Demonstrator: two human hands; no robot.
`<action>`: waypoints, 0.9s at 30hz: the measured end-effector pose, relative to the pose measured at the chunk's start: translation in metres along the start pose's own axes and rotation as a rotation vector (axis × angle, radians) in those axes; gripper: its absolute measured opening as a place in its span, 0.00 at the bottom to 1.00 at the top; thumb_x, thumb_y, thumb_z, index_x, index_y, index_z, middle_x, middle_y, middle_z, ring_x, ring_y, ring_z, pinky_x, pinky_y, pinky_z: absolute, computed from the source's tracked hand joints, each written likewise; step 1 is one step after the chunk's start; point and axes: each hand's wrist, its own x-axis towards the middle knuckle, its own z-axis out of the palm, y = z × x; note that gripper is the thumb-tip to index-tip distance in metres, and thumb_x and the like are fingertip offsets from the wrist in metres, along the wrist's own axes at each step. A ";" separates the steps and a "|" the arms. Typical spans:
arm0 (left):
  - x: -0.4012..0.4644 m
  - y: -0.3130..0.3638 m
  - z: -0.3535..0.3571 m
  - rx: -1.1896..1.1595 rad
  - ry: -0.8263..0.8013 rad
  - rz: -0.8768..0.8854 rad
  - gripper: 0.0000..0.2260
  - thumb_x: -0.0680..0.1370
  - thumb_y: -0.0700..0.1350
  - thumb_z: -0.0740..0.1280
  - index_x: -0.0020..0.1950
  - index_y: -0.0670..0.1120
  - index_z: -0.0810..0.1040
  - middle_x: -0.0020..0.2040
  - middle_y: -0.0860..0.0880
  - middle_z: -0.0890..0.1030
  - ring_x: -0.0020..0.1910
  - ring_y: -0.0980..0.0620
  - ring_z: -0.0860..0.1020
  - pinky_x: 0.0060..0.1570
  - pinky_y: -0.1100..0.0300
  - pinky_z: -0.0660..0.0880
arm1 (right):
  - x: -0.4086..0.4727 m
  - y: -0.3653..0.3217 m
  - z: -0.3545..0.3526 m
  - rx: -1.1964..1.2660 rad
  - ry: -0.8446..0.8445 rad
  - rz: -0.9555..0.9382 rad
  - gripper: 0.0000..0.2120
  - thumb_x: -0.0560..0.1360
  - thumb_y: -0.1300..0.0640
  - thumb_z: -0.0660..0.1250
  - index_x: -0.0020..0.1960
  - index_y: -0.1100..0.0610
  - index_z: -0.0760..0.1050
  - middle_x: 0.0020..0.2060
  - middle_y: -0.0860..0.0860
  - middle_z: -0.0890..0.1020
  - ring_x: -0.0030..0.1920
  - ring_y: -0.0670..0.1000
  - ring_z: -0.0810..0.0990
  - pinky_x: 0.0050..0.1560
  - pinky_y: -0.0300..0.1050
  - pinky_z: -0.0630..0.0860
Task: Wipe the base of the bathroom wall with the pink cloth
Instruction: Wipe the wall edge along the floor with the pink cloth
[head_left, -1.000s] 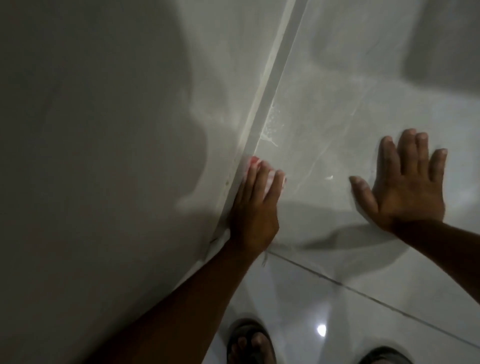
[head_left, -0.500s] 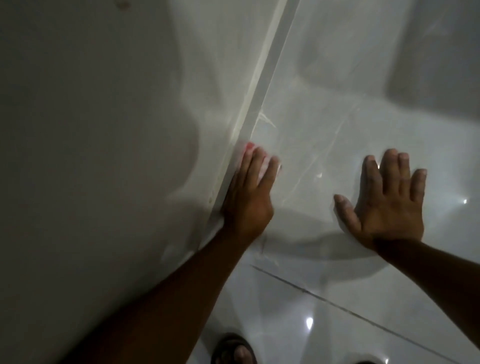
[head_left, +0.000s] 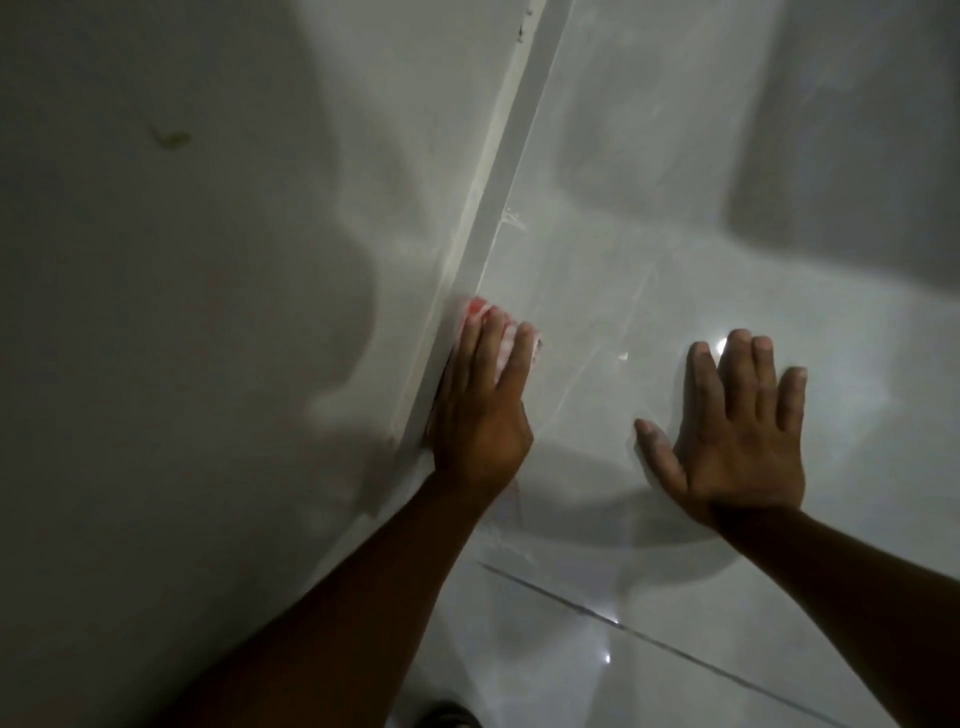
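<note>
My left hand (head_left: 480, 410) presses a pink cloth (head_left: 479, 307) against the base of the wall (head_left: 498, 176), a pale strip where the grey wall meets the floor. Only the cloth's pink edge shows past and between my fingertips; the hand hides the rest. My right hand (head_left: 737, 431) lies flat on the glossy floor tile (head_left: 649, 249), fingers spread, holding nothing, well to the right of the cloth.
The grey wall (head_left: 182, 312) fills the left half and carries a small greenish stain (head_left: 171, 137). White scuff marks (head_left: 514, 218) lie on the floor by the base strip. A dark grout line (head_left: 649, 642) crosses the floor near me. A foot (head_left: 449, 717) shows at the bottom edge.
The view has shifted so my feet have almost left the frame. My left hand stays pressed on the cloth at the base strip, and my right hand remains flat on the floor.
</note>
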 end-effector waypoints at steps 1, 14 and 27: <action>0.017 -0.001 0.002 -0.006 0.001 0.020 0.26 0.79 0.35 0.60 0.78 0.46 0.65 0.81 0.41 0.62 0.82 0.42 0.55 0.75 0.44 0.66 | 0.000 0.000 0.001 -0.001 -0.002 -0.001 0.43 0.75 0.34 0.60 0.80 0.60 0.56 0.80 0.65 0.55 0.82 0.63 0.49 0.79 0.65 0.41; 0.030 0.002 -0.002 -0.015 -0.043 0.028 0.33 0.76 0.33 0.66 0.80 0.49 0.61 0.82 0.44 0.58 0.83 0.44 0.51 0.77 0.45 0.64 | 0.000 0.002 0.001 -0.012 0.010 -0.004 0.43 0.74 0.35 0.61 0.80 0.61 0.58 0.80 0.66 0.57 0.81 0.64 0.51 0.78 0.68 0.47; 0.174 0.039 0.012 -0.007 0.073 0.042 0.39 0.73 0.29 0.64 0.81 0.48 0.56 0.82 0.41 0.56 0.82 0.40 0.50 0.80 0.45 0.58 | 0.000 0.001 0.000 -0.034 -0.032 0.005 0.44 0.75 0.32 0.55 0.81 0.59 0.57 0.81 0.64 0.54 0.82 0.61 0.47 0.80 0.64 0.44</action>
